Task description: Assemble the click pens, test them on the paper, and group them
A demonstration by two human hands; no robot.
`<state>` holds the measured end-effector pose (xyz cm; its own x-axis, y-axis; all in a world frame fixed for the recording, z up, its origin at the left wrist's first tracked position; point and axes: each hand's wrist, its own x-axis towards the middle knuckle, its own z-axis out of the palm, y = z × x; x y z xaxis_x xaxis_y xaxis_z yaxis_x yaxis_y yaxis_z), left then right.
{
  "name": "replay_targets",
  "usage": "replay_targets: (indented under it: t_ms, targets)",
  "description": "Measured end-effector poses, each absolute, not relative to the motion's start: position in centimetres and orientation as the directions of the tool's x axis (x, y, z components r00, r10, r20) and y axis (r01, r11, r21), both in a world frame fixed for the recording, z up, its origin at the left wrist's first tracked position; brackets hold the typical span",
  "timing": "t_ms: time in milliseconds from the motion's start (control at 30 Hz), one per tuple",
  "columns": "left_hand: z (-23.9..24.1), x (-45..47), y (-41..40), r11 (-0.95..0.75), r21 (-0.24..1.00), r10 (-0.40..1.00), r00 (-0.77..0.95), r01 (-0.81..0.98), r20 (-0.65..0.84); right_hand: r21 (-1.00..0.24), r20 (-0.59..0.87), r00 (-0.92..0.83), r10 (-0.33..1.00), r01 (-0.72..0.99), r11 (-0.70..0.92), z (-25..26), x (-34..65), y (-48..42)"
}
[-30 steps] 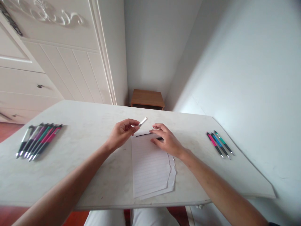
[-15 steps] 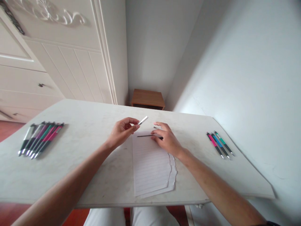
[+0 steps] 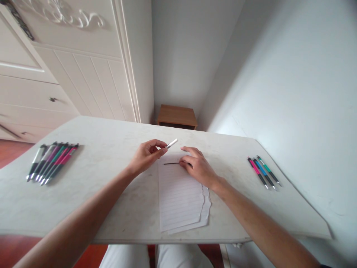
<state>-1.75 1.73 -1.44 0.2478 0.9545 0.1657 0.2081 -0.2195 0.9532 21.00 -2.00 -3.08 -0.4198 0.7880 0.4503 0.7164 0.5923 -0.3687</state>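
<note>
My left hand [image 3: 149, 155] pinches a silvery-white pen barrel [image 3: 172, 143] between thumb and fingers, its pale end tilted up to the right above the table. To its right, my right hand [image 3: 199, 165] is at the top of the lined paper [image 3: 180, 201]. Its thumb and a finger close on one end of a thin black pen refill [image 3: 170, 163], while the index finger stays stretched out above. The refill's other end points left across the sheet. Whatever else lies beneath the right palm is mostly hidden.
Several pens [image 3: 52, 163] in white, purple, green and pink lie in a row at the left of the white table [image 3: 117, 216]. Three more pens [image 3: 263, 173] lie at the right near the wall. Behind the table stands a small wooden cabinet [image 3: 177, 114].
My right hand's thumb and fingers have come down and closed on the refill; a small dark piece seen by them before is now covered. My left hand keeps its hold. The view has shifted slightly.
</note>
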Motion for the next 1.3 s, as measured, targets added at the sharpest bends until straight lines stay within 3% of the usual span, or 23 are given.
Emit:
replay_targets:
  t_ms: [1300]
  targets:
    - [-1.99,-2.06,2.06,-0.261,0.884,0.955,0.236,0.389,0.178,-0.255,0.425,-0.536,0.73,0.702,0.665,-2.06,20.95,-2.73]
